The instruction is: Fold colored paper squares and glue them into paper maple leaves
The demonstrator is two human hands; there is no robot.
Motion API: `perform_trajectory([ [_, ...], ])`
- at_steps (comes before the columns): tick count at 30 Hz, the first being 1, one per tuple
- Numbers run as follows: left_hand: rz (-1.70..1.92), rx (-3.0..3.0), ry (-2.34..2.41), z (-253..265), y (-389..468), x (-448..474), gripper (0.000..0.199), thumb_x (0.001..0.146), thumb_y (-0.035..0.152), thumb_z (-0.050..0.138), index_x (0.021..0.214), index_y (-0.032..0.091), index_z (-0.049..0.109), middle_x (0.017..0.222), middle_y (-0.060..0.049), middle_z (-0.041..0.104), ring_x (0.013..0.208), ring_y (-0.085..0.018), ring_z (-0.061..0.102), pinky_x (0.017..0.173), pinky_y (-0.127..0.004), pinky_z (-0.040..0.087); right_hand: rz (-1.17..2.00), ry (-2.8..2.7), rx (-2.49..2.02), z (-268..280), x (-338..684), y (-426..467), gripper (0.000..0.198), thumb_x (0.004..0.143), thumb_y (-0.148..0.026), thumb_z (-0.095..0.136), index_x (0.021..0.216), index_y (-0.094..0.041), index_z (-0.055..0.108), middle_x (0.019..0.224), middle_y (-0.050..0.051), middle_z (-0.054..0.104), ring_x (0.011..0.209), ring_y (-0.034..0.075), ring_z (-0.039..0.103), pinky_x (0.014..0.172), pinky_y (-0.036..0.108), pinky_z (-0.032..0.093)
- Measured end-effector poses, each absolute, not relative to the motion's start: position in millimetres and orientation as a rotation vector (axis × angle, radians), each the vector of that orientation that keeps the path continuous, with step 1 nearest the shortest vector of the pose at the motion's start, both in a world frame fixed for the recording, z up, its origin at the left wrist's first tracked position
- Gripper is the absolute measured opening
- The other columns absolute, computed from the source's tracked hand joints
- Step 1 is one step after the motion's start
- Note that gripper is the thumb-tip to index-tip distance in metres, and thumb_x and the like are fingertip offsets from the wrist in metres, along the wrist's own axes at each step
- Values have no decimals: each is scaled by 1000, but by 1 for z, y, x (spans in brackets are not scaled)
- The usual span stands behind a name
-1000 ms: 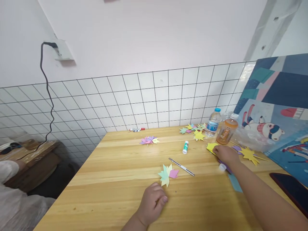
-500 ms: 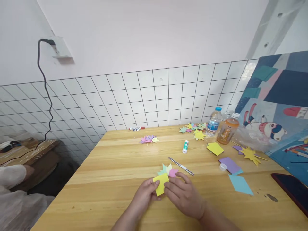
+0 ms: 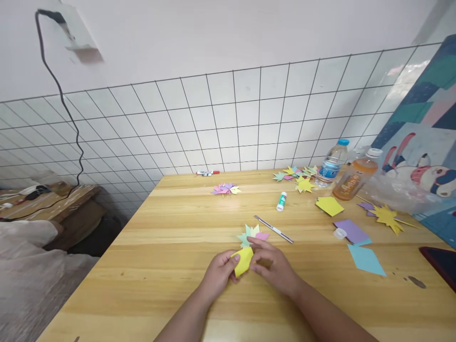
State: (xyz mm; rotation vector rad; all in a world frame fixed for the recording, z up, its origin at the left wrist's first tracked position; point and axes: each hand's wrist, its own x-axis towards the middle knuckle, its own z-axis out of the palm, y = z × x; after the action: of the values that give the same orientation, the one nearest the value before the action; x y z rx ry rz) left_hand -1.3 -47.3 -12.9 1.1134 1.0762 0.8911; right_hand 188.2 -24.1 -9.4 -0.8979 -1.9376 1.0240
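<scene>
A small piece of yellow paper (image 3: 243, 261) is held above the near middle of the table. My left hand (image 3: 221, 271) pinches its left side, thumb on top and fingers beneath. At the right edge, my right hand (image 3: 276, 266) has its thumb and fingertips closed on the paper, while the index finger reaches out above. Just beyond the hands lie folded paper pieces (image 3: 249, 234) in green, cream and pink, partly covered by the right hand. A slim craft knife (image 3: 274, 229) rests diagonally behind them.
A glue stick (image 3: 281, 201) lies farther back. Paper stars (image 3: 224, 189) and two markers (image 3: 208, 173) sit toward the wall. On the right are a water bottle (image 3: 331, 164), an orange drink bottle (image 3: 356, 175), yellow sheets (image 3: 329, 205) and blue paper (image 3: 366, 260). A person's clothing (image 3: 39, 275) shows at left.
The camera view has tipped downward and shifted. The yellow paper has turned and tilted in my hands, and my right hand has changed its finger position along the paper's right edge.
</scene>
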Motion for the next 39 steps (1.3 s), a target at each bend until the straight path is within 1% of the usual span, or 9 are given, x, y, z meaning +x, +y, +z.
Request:
perform_trajectory([
  [3, 874, 1190, 1098, -12, -52, 2, 40, 82, 50, 50, 82, 12, 63, 69, -5, 62, 55, -10, 53, 49, -20, 42, 1405, -1655, -909, -13, 185, -22, 16, 80, -34, 58, 74, -19, 58, 83, 6, 65, 81, 18, 61, 71, 30, 50],
  [5, 891, 1247, 1128, -11, -55, 5, 41, 84, 51, 47, 84, 13, 63, 71, -6, 61, 58, -12, 53, 49, -20, 42, 1454, -1556, -950, -14, 183, -20, 18, 77, -35, 59, 72, -19, 55, 69, 1, 60, 65, 14, 57, 63, 26, 47],
  [8, 922, 1328, 1142, -9, -58, 8, 44, 85, 52, 43, 96, 14, 62, 74, -6, 61, 64, -14, 55, 49, -20, 42, 1377, -1555, -1057, -16, 181, -20, 18, 76, -33, 60, 68, -18, 53, 61, -2, 53, 57, 11, 49, 54, 22, 41],
  [14, 855, 1484, 1287, -9, -58, 12, 30, 84, 43, 48, 83, 17, 64, 70, -3, 65, 59, -13, 55, 54, -21, 41, 1240, -1625, -1172, -19, 180, -22, 17, 77, -32, 58, 68, -18, 54, 58, -3, 49, 53, 10, 46, 50, 21, 37],
  [16, 849, 1452, 1300, -11, -58, 13, 30, 85, 41, 45, 84, 17, 63, 71, -3, 65, 59, -13, 55, 53, -21, 41, 1267, -1587, -1150, -18, 180, -22, 16, 77, -32, 59, 86, -19, 58, 64, -2, 56, 57, 12, 51, 53, 22, 41],
  [19, 876, 1432, 1314, -15, -58, 13, 27, 84, 40, 47, 84, 17, 63, 70, -3, 65, 59, -13, 55, 53, -21, 41, 1356, -1509, -1116, -15, 181, -21, 42, 75, -34, 61, 114, -21, 51, 79, 1, 65, 69, 15, 60, 63, 26, 47],
  [22, 888, 1431, 1323, -16, -59, 13, 27, 84, 39, 47, 82, 17, 63, 69, -2, 64, 56, -12, 53, 52, -21, 40, 1412, -1532, -1119, -14, 181, -19, 25, 76, -38, 59, 92, -18, 63, 79, 4, 67, 72, 17, 62, 66, 27, 48],
  [25, 890, 1472, 1347, -16, -59, 13, 27, 85, 39, 47, 80, 17, 62, 67, -2, 63, 54, -12, 50, 51, -21, 38, 1397, -1544, -1123, -15, 180, -19, 23, 76, -39, 59, 73, -17, 63, 70, 3, 65, 65, 15, 59, 61, 26, 46],
  [39, 908, 1696, 1436, -6, -58, 15, 26, 85, 34, 46, 75, 19, 65, 64, 0, 59, 60, -14, 50, 56, -22, 36, 1246, -1669, -1172, -24, 180, -22, 21, 78, -35, 57, 67, -18, 59, 61, -1, 56, 55, 11, 49, 52, 22, 39],
])
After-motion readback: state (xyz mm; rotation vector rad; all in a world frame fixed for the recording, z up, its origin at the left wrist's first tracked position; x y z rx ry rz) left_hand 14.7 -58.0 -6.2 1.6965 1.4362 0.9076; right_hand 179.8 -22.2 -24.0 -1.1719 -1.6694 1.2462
